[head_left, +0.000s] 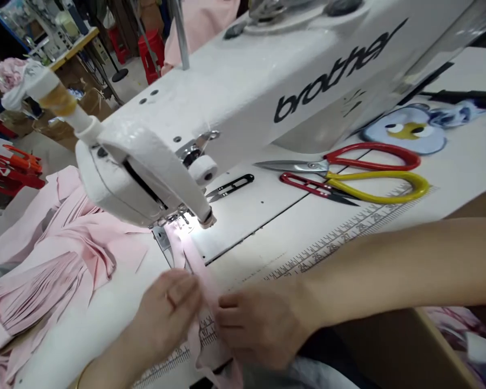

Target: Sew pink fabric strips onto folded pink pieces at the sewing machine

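Note:
A narrow pink fabric strip [193,255] runs from under the lit needle area of a white sewing machine [227,92] down toward the table's front edge. My left hand [168,308] is closed on the strip's left part, a ring on one finger. My right hand [263,321] has curled fingers at the strip's right edge, slightly blurred by motion. Below both hands the strip's loose end hangs in folds near the table edge.
Pink fabric pieces [44,270] are heaped left of the machine. Red-and-yellow-handled scissors [372,170], red snips [316,187], black snips [231,187] and a blue eye-decorated piece [405,129] lie on the right. A printed ruler [340,243] crosses the table.

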Tool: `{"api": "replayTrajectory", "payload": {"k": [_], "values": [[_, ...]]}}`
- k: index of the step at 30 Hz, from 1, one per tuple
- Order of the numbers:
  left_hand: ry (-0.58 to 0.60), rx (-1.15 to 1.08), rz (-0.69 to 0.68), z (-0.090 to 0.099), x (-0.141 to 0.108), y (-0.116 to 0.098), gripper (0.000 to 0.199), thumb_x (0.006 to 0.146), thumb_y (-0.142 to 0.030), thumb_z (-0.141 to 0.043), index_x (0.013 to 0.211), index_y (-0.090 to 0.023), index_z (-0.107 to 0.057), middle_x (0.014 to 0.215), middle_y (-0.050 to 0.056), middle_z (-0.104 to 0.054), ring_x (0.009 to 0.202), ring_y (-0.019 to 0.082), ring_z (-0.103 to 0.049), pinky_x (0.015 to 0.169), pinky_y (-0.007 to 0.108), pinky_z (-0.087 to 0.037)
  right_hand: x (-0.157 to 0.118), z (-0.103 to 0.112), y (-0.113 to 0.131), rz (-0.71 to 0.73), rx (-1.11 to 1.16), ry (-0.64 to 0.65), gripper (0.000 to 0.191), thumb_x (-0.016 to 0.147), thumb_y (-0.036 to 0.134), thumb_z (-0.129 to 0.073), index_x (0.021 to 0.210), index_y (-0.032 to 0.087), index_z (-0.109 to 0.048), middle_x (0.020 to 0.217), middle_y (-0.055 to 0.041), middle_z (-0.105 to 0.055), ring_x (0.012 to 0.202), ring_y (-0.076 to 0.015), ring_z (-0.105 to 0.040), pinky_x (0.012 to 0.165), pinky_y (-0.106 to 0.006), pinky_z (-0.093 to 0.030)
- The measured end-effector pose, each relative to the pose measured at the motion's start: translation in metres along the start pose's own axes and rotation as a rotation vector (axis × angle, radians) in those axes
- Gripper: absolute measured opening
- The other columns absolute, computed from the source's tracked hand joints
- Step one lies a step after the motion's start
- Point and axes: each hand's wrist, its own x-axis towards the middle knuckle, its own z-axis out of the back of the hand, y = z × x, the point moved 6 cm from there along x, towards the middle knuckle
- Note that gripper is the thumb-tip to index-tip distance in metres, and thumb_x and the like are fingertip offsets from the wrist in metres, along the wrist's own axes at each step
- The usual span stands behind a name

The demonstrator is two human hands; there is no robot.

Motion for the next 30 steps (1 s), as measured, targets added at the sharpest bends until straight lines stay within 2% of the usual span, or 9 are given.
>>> {"api": "replayTrajectory", "payload": {"k": [3,7,9,12,15,18,22,30], "values": [[-0.054,0.054,-0.001,-0.004,0.011,0.019,0.027,0.084,-0.01,-0.05,0.111,-0.005,-0.05,0.101,0.018,-0.062,0.1,0.025,-0.056,0.079,0.036,-0.053,0.0,0.004,0.004,-0.007,-0.016,-0.074,0.022,0.072,0.013,-0.058,0.051,0.015,-0.053,0.058,-0.0015,-0.048,0.053,-0.0124,-0.048,0.042,-0.024,-0.033],[-0.011,0.06,0.073,-0.022,0.009,0.023,0.041,0.085,-0.018,-0.051,0.122,-0.003,-0.042,0.115,0.022,-0.055,0.115,0.029,-0.046,0.088,0.042,-0.05,0.0,0.007,0.002,-0.019,-0.044,-0.115,0.022,0.069,0.014,-0.06,0.048,0.017,-0.051,0.055,0.0013,-0.046,0.049,-0.0108,-0.046,0.04,-0.023,-0.033],[0.011,0.068,0.097,-0.026,0.008,0.024,0.042,0.086,-0.019,-0.049,0.124,-0.003,-0.041,0.119,0.022,-0.052,0.116,0.03,-0.044,0.088,0.043,-0.049,0.001,0.006,0.0,-0.032,-0.062,-0.098,0.019,0.069,0.015,-0.059,0.051,0.016,-0.054,0.056,0.0012,-0.047,0.05,-0.0109,-0.046,0.04,-0.023,-0.034],[0.035,0.107,0.136,-0.026,0.009,0.029,0.035,0.088,-0.02,-0.045,0.119,-0.004,-0.046,0.117,0.021,-0.053,0.11,0.031,-0.048,0.084,0.044,-0.051,0.001,0.003,-0.002,-0.052,-0.072,-0.047,0.018,0.071,0.015,-0.056,0.053,0.016,-0.055,0.058,-0.0001,-0.048,0.051,-0.0114,-0.047,0.041,-0.023,-0.035],[0.018,0.211,0.119,-0.022,0.012,0.029,0.029,0.089,-0.015,-0.038,0.113,-0.003,-0.05,0.11,0.02,-0.057,0.103,0.027,-0.054,0.079,0.038,-0.053,0.002,0.004,-0.004,-0.063,-0.06,-0.034,0.019,0.072,0.014,-0.055,0.052,0.016,-0.054,0.058,-0.0002,-0.045,0.052,-0.0119,-0.047,0.041,-0.024,-0.035],[-0.005,0.344,0.046,-0.019,0.015,0.019,0.03,0.087,-0.003,-0.029,0.104,-0.002,-0.053,0.095,0.016,-0.063,0.089,0.023,-0.06,0.072,0.033,-0.055,0.004,0.006,-0.006,-0.084,-0.056,-0.048,0.017,0.073,0.014,-0.058,0.055,0.014,-0.054,0.06,-0.0007,-0.046,0.053,-0.012,-0.048,0.041,-0.024,-0.035],[0.027,0.4,-0.114,-0.018,0.019,0.005,0.032,0.082,0.004,-0.025,0.091,-0.001,-0.055,0.078,0.015,-0.064,0.071,0.021,-0.061,0.065,0.032,-0.053,0.004,0.006,-0.005,-0.084,-0.09,-0.069,0.02,0.072,0.013,-0.062,0.054,0.013,-0.053,0.058,-0.0005,-0.045,0.052,-0.0119,-0.048,0.039,-0.023,-0.032],[0.015,0.265,-0.166,-0.013,0.023,0.011,0.032,0.087,-0.004,-0.025,0.089,0.002,-0.057,0.084,0.018,-0.063,0.076,0.024,-0.061,0.064,0.031,-0.053,0.001,0.005,-0.005,-0.147,-0.038,-0.066,0.027,0.076,0.01,-0.051,0.05,0.015,-0.053,0.055,0.0016,-0.047,0.05,-0.0102,-0.047,0.039,-0.022,-0.034]]}}
